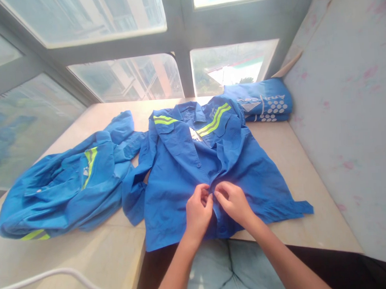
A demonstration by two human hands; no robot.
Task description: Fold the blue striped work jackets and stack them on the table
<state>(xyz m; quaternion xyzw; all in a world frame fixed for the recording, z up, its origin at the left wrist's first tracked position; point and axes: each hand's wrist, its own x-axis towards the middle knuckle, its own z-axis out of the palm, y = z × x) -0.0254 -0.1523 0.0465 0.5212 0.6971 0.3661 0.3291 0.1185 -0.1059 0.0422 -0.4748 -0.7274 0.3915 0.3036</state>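
Note:
A blue work jacket (175,184) with yellow and grey reflective strips lies spread face up before me, its collar towards the window. My left hand (199,206) pinches the front edge low on the jacket, thumb against fingers. Close beside it, my right hand (231,200) grips the opposite front edge, fingertips nearly meeting the left ones. What sits right between the fingertips is too small to make out. One button (199,165) shows higher up on the front, and another (222,229) lies below my hands. The upper front gapes around a white label (195,135).
A second blue jacket (68,185) lies crumpled at the left, touching the first one's sleeve. A rolled blue bundle with white print (265,99) rests at the back right. A white cable (57,272) crosses the lower left. Windows and a patterned wall (350,123) border the table (311,177).

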